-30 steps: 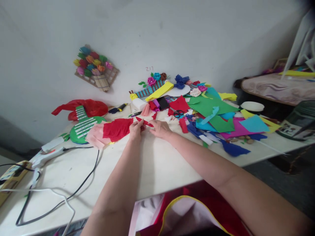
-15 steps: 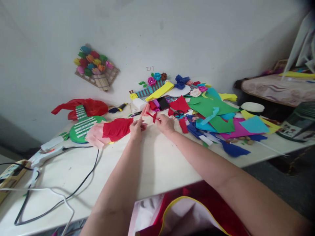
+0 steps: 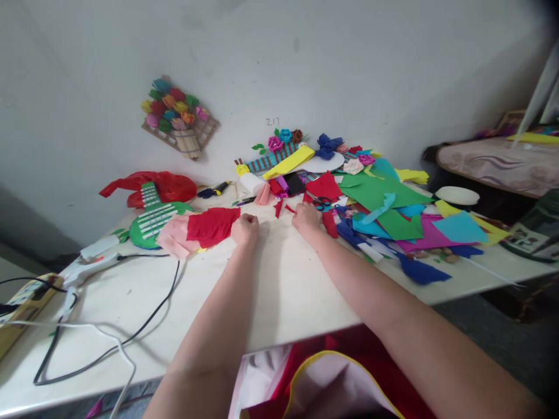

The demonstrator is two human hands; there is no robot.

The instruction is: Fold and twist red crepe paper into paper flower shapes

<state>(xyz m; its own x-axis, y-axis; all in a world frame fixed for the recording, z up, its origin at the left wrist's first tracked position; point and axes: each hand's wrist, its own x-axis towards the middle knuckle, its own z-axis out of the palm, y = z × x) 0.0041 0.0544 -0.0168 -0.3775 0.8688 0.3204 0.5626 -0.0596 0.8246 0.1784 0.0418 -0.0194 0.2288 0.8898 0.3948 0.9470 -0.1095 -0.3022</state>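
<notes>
My left hand [image 3: 245,228] is closed, its fingertips pressed together beside a sheet of red crepe paper [image 3: 213,224]; whatever it may hold is hidden. The red sheet partly covers a pink crepe sheet [image 3: 173,234]. Between the finger and thumb of my right hand [image 3: 307,217] is a thin red paper strip [image 3: 289,209], its end pointing left. A small red paper scrap [image 3: 278,208] lies on the table between the hands. Scissors [image 3: 322,202] with dark and blue handles lie just past my right hand, by another red piece [image 3: 329,224].
Coloured paper [image 3: 373,192] and scraps cover the table's right side. At left are a green guitar-shaped craft [image 3: 159,220], a glue gun [image 3: 94,269] and a black cable [image 3: 148,323]. A glass jar [image 3: 539,227] stands at the right edge, near a white bowl [image 3: 457,195].
The small red scrap that was by my right fingers now lies apart from them on the table. My right hand has shifted right, and my left fingers have curled closed. The view has shifted slightly.
</notes>
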